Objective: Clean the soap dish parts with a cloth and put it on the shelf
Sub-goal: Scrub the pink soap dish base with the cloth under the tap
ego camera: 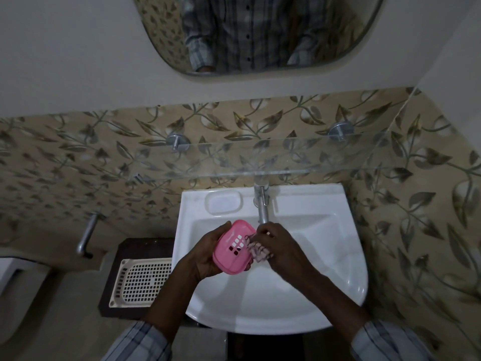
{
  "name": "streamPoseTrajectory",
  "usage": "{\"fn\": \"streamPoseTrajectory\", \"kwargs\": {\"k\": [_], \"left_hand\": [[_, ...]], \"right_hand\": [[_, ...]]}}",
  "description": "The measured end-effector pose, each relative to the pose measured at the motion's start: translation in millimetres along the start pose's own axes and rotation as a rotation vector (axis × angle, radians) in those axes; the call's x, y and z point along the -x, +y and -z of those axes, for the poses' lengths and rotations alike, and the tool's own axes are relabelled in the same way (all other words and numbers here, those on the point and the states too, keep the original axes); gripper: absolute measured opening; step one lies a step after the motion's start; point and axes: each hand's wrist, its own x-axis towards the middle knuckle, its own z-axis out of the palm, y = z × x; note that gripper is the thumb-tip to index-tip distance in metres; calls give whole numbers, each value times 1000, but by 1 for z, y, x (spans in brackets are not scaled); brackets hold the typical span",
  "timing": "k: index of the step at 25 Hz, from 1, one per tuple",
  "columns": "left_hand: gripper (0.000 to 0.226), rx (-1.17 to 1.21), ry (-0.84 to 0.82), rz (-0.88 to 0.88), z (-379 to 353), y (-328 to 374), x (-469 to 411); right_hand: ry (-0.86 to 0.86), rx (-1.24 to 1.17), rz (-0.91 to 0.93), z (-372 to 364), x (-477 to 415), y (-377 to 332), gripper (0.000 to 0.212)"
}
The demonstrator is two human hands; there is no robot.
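A pink soap dish part (234, 247) with several slots in its base is held over the white sink (325, 256). My left hand (208, 254) grips it from the left and below. My right hand (278, 246) is closed on a small patterned cloth (257, 250), which presses against the right edge of the pink part. A glass shelf (260, 158) on two metal pegs runs along the tiled wall above the sink, with nothing on it.
A metal tap (262, 204) stands at the back of the sink, just beyond my right hand. A cream perforated tray (141, 281) lies on a dark stand left of the sink. A mirror (255, 35) hangs above. A metal handle (87, 235) sticks out at the left.
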Motion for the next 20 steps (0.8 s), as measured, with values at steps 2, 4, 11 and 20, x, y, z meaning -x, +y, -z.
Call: {"fn": "streamPoseTrajectory", "kwargs": {"k": [2, 4, 11, 20], "left_hand": [[56, 35, -18, -10, 4, 1, 0], [53, 24, -26, -22, 6, 3, -2], [53, 51, -39, -22, -1, 5, -5], [55, 117, -97, 8, -11, -5, -10]], "right_hand": [[-15, 28, 130, -2, 1, 10, 32], [-40, 97, 244, -5, 6, 11, 28], [-33, 224, 238, -25, 10, 16, 42], [25, -21, 72, -10, -15, 8, 31]]}}
